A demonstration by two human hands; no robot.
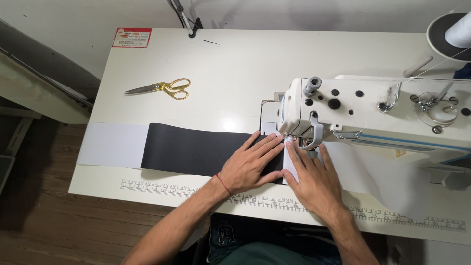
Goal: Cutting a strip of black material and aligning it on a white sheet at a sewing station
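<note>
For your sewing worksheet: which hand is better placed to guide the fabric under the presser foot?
Right hand, probably: its fingertips lie on the white fabric right beside the presser foot. The left hand lies flat farther back on the black fabric.

Both forearms are left bare, with no sleeves seen. A thin red thread bracelet [223, 184] is worn around the wrist of the left hand [250, 164]; the right hand [314, 181] is unadorned. Dark green clothing [255, 245] with pale lettering is seen below.
</note>
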